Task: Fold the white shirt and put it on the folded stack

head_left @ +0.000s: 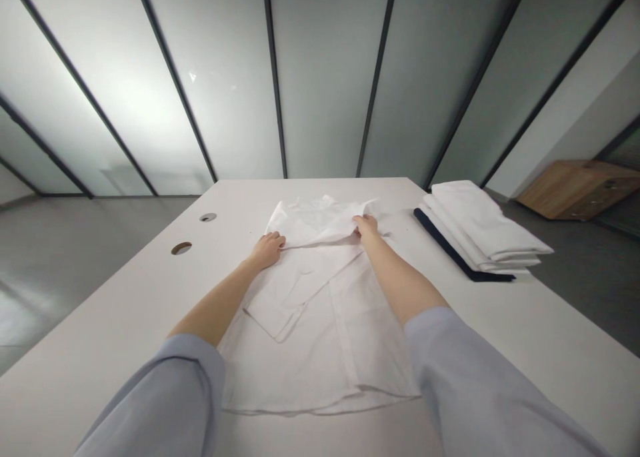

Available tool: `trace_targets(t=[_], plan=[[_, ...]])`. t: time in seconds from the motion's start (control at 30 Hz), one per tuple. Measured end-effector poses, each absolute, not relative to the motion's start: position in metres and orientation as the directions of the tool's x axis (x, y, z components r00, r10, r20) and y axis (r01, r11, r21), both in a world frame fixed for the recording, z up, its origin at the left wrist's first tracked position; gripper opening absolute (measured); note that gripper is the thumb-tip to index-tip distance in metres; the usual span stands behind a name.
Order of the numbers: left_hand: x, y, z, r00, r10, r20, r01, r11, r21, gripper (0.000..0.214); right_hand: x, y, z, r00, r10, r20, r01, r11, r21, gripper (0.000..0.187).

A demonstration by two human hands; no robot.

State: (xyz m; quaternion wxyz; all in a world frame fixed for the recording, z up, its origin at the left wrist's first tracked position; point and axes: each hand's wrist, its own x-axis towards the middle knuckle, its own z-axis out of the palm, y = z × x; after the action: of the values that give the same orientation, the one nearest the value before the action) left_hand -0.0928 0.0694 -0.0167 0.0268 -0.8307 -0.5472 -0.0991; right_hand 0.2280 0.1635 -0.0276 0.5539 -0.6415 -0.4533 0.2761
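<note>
Gripping at about one o'clock with the fingers of the right hand (367, 225), closed on a bunched edge of a white, shirt-like garment of thin woven cloth (320, 310). Curled over its side edge at about eleven o'clock, the fingers of the left hand (269, 249); pinching or only pressing, cannot tell. Spread lengthwise along the middle of a broad, pale, smooth surface (140, 330), with the hem (280, 407) at six o'clock and a loose, rumpled upper layer (320, 224) at twelve. Crossed by a slanting flap of the same cloth, pointed toward seven.

Judged light, limp and soft, hardly fragile but quick to crease; likely to slide between layers and over the smooth surface. Best taken by both side edges, at ten and two, through every layer, with an even, gentle pull.

Farther out, at two o'clock, near the surface's edge: a neat stack of folded white cloth (483, 220) above a flat, folded navy cloth (445, 241). At ten, two round cutouts (181, 248) in the surface. Beyond, at twelve, tall frosted panels with dark frames (325, 77); past the stack, at two, a brown wood-grained cabinet (580, 190).
</note>
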Motion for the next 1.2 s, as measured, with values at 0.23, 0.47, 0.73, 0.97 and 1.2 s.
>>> trace_targets(t=[0.23,0.47,0.73,0.97,1.2], plan=[[-0.118,0.080,-0.010,0.153,0.940,0.304,0.938,-0.235,0.256,0.024,0.263,0.144,0.004,0.355,0.921,0.159,-0.120,0.213,-0.970,0.024],[-0.128,0.072,-0.015,0.375,0.912,0.165,0.895,-0.402,0.194,0.015,0.309,0.069,0.005,-0.039,0.999,0.025,-0.321,0.011,-0.947,0.027],[-0.101,0.075,0.012,0.064,0.998,-0.029,0.994,-0.061,0.089,0.042,0.324,0.030,0.019,-0.401,0.866,-0.298,-0.007,-0.328,-0.945,0.030],[-0.068,0.073,0.004,-0.083,0.986,-0.147,0.997,0.082,-0.015,0.087,0.327,0.011,0.039,-0.602,0.747,-0.282,0.401,-0.022,-0.916,0.071],[-0.068,0.068,-0.018,-0.020,0.994,-0.105,0.998,0.026,0.053,0.115,0.270,-0.012,0.002,-0.302,0.951,-0.058,0.932,0.282,-0.227,0.032]])
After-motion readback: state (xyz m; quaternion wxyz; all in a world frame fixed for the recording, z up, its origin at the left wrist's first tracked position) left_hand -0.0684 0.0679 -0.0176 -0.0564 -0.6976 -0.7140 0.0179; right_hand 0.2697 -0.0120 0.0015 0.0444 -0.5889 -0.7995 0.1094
